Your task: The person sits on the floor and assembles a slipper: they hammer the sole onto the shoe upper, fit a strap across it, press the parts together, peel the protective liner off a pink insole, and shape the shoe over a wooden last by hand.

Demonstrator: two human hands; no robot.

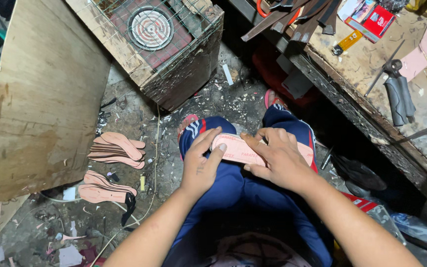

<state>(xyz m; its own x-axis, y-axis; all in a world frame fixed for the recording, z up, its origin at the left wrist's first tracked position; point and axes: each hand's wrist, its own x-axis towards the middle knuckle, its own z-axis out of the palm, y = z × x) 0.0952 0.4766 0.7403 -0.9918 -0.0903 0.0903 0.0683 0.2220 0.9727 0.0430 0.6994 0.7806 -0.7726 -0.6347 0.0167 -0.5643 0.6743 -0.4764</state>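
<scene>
Two hands pinch one pink insole (245, 151) flat across the person's lap: left hand (201, 165) clamped on its toe end, right hand (280, 158) spread over the middle. Left of the insole, two stacks of pink insoles (117, 148) lie on the littered floor; right of it stands a workbench (371, 74) with pliers (399, 96). Pressing evenly along the edges would likely keep it flat

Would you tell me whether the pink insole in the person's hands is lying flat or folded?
Flat. The insole lies spread across the lap, the left hand at one end, the right hand over its middle, no crease showing.
</scene>
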